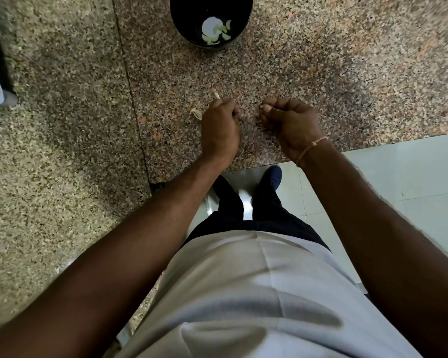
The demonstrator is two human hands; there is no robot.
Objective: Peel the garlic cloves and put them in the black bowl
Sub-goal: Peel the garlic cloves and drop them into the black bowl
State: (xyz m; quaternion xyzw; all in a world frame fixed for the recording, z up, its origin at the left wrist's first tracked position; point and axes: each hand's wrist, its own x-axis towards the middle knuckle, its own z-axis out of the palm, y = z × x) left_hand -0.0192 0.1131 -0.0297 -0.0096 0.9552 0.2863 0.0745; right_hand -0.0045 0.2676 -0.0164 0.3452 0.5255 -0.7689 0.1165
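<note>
Two hands hover low over the speckled granite bench (321,60), near its front edge. The left hand (220,127) has its fingers (226,105) curled inward; a small pale piece, a garlic clove (216,95) or a bit of one, shows just past the knuckles, and whether the fingers pinch it or it simply lies on the bench beside them cannot be told from this view. The right hand (291,122) sits just to the side, apart from the left, with its fingers bent into a loose fist and the thumb tip turned toward the other hand; nothing can be seen inside that curl, so whether it holds anything is unclear. A thin thread band (311,146) circles the right wrist.

Just left of the left hand lies a scrap of garlic skin (196,113) on the bench. Well beyond both hands, at the far edge of the view, stands the black bowl (184,21), cut off at the top; several peeled cloves (219,32) lie at its bottom, pale against the dark inside.

A seam (130,86) runs across the bench to the left of the hands. Below the bench edge, pale floor tiles (411,177) show, with a dark shoe (270,177) on them.
</note>
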